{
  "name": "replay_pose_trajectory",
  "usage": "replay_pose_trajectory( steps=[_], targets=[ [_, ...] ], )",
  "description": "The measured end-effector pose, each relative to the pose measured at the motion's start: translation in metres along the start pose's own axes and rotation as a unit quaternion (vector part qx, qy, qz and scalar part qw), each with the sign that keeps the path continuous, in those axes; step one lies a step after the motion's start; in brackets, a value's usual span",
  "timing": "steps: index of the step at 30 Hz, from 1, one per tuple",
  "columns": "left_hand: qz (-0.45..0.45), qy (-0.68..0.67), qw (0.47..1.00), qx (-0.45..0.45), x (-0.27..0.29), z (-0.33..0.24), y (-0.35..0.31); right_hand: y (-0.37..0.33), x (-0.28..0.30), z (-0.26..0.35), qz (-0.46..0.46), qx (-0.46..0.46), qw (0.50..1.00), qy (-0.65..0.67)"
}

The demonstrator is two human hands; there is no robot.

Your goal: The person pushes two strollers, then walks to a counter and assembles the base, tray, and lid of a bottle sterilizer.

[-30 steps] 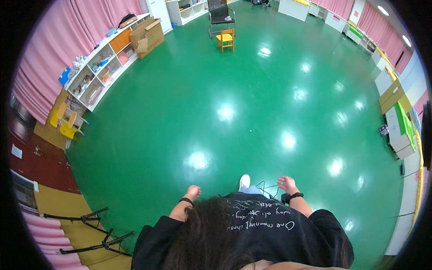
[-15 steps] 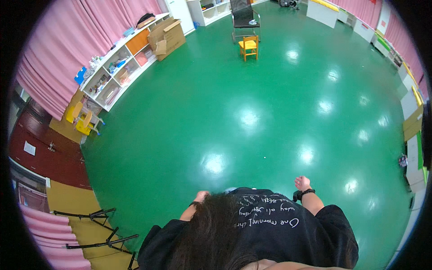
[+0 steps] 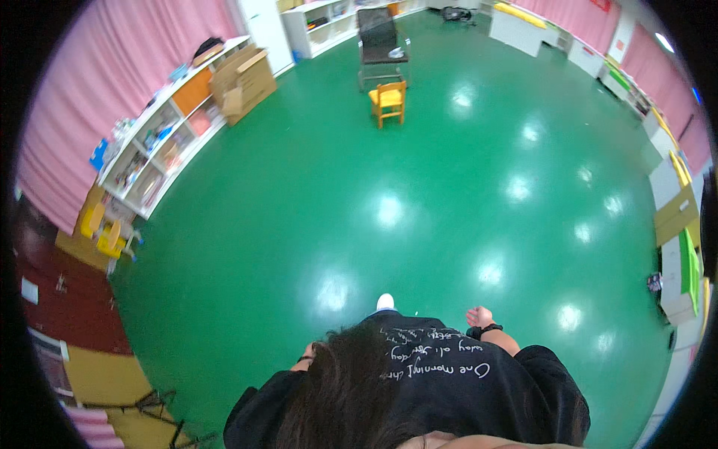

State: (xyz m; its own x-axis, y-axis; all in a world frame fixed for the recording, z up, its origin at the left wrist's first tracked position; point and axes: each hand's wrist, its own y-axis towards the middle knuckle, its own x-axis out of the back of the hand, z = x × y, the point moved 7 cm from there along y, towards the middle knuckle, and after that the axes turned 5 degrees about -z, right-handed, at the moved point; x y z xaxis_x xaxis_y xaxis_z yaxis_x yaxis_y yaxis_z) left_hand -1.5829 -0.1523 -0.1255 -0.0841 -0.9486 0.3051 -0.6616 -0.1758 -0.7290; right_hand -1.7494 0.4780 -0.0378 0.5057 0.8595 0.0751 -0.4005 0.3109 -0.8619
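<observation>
My right hand (image 3: pixel 479 316) hangs beside my body on the right, over the green floor (image 3: pixel 419 254). Its fingers are loosely bent and a little apart, and I see nothing in them. A black band (image 3: pixel 486 330) circles that wrist. Only a small part of my left hand (image 3: pixel 310 350) shows past dark hair, and its fingers are hidden. One white shoe (image 3: pixel 385 301) sticks out ahead of my black T-shirt (image 3: pixel 479 389). Neither hand appears to touch any furniture.
Ahead stand a small wooden chair (image 3: pixel 390 102) with a yellow seat and a black mesh chair (image 3: pixel 381 46). On the left are a white shelf unit (image 3: pixel 158 150), a cardboard box (image 3: pixel 243 84) and black metal stands (image 3: pixel 149 404). White cabinets (image 3: pixel 677 280) line the right side.
The chairs and shelves now sit lower and further left in view. A white shoe tip has come out ahead of me. My left hand has drawn back behind the hair.
</observation>
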Motion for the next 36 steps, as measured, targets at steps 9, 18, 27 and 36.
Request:
replay_pose_trajectory(
  steps=[9, 18, 27, 36],
  targets=[
    [0.015, -0.002, 0.997, 0.073, 0.029, -0.238, 0.163, 0.026, -0.021, 0.115, -0.05, 0.053, 0.994, 0.084],
    [0.059, -0.062, 0.995, 0.045, -0.039, -0.458, 0.305, 0.127, -0.035, 0.217, -0.103, -0.031, 0.974, 0.197],
    [0.107, 0.136, 0.98, -0.093, -0.055, -0.553, 0.392, 0.224, -0.094, 0.424, -0.077, -0.017, 0.992, 0.097],
    [0.115, -0.24, 0.962, 0.059, -0.107, -0.692, 0.497, 0.3, -0.256, 0.575, 0.049, 0.016, 0.999, -0.015]
  ],
)
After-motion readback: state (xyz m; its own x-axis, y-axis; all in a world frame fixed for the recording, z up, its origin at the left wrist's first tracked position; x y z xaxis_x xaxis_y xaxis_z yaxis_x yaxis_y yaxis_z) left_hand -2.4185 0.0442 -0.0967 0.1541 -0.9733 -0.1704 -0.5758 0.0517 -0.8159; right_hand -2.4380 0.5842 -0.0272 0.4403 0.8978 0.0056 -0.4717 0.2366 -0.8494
